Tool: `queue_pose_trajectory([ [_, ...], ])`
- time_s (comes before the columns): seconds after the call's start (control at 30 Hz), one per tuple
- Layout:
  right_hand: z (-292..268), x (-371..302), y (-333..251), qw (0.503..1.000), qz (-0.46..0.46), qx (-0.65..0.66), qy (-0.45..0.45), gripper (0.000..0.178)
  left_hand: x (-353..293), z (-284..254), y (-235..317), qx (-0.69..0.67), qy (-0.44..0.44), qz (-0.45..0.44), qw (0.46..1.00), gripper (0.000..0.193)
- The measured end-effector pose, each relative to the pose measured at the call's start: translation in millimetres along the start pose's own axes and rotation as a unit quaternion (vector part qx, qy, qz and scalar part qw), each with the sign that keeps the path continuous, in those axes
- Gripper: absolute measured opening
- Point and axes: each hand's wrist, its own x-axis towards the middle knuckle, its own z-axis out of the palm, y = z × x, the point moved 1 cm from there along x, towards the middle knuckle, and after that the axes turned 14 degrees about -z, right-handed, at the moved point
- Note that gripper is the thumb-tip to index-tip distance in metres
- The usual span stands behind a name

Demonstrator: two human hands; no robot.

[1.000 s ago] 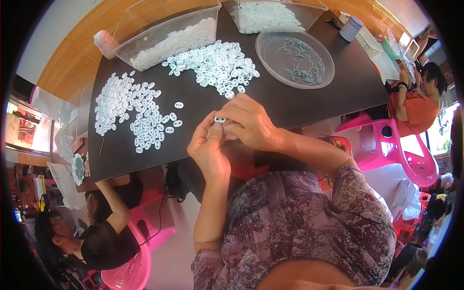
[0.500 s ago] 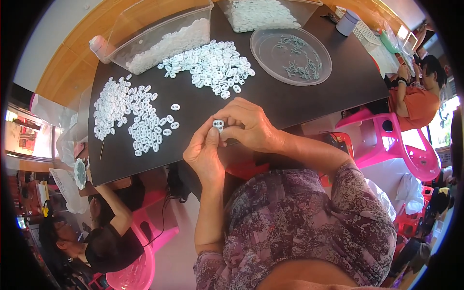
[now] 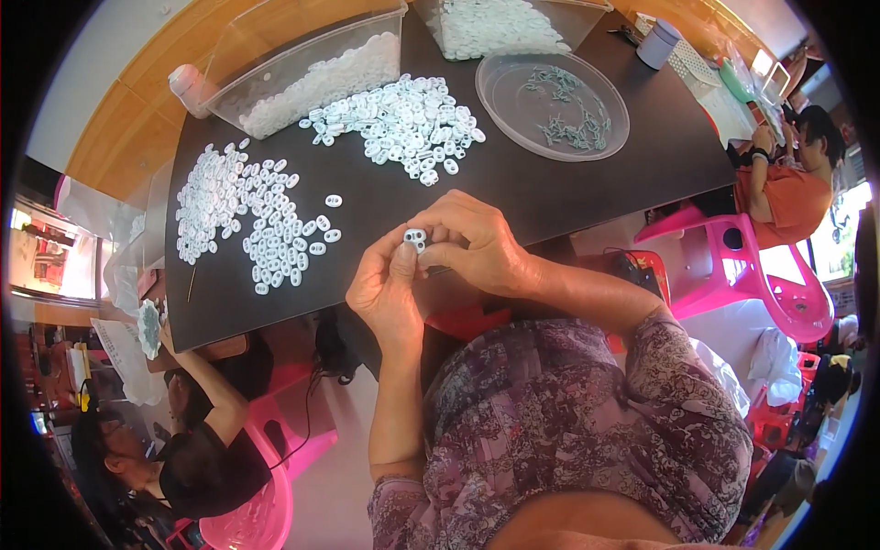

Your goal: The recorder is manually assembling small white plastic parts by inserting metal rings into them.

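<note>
I hold a small white piece (image 3: 415, 237) with dark holes, nearer to me than the round clear tray (image 3: 500, 99) and to its left. My left hand (image 3: 387, 291) pinches it between thumb and fingers, and my right hand (image 3: 478, 246) is closed on its other side; my fingertips hide its edges, so I cannot tell whether it is joined to anything.

Only this piece is being worked, I judge; plenty remain loose. One heap of white pieces (image 3: 417, 128) lies just left of the tray, another heap (image 3: 209, 206) well left of it; which is finished, I cannot tell. Grey-green parts (image 3: 591, 133) lie inside the tray.

Left beyond the tray, a clear bin (image 3: 266, 41) backs the nearer heap. A lilac jar (image 3: 658, 46) stands right of the tray on the tabletop (image 3: 550, 197).
</note>
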Motion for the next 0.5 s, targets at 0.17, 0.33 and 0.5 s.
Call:
queue_pose_trajectory([
  [0.17,3.7,0.8,-3.3,1.0,-0.001,0.013,0.005,0.031,-2.1,0.5,2.9,0.002,0.009,-0.001,1.0,0.017],
  [0.33,6.6,-2.5,-1.5,0.999,-0.036,0.017,0.029,0.033,-6.0,2.7,-0.6,-0.023,0.022,0.002,0.999,0.018],
  [0.5,13.0,-4.7,-0.8,0.995,-0.073,0.013,0.071,0.036,-5.8,2.9,-6.2,0.007,0.039,0.059,0.997,0.019],
])
